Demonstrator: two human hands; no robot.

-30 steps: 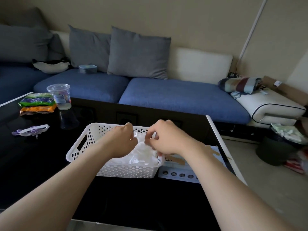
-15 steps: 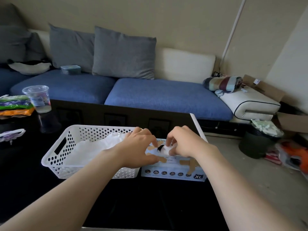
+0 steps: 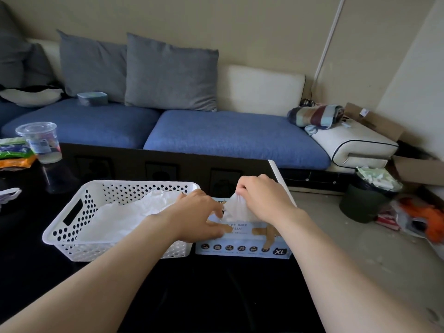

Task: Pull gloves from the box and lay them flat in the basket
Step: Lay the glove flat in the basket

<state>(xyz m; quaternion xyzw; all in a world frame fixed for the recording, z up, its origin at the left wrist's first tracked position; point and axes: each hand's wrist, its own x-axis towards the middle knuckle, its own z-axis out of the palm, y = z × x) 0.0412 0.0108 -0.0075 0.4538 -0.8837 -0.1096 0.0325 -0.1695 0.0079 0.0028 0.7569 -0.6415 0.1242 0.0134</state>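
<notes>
A white perforated basket (image 3: 72,227) sits on the black table with white translucent gloves (image 3: 125,212) lying inside it. Right beside it stands a pale blue glove box (image 3: 242,246) marked XL. My right hand (image 3: 262,198) pinches a white glove (image 3: 236,207) that rises partway out of the box's top slot. My left hand (image 3: 199,217) rests on the box's top with its fingers spread, next to the slot.
A clear plastic cup (image 3: 40,143) and snack packets (image 3: 14,152) stand at the table's left. A blue sofa (image 3: 228,138) with grey cushions runs behind the table. A dark bin (image 3: 365,200) and clutter lie on the floor at right.
Both hands moved from the basket to the glove box. My right hand has drawn a glove up out of the slot while my left hand settled on the box top.
</notes>
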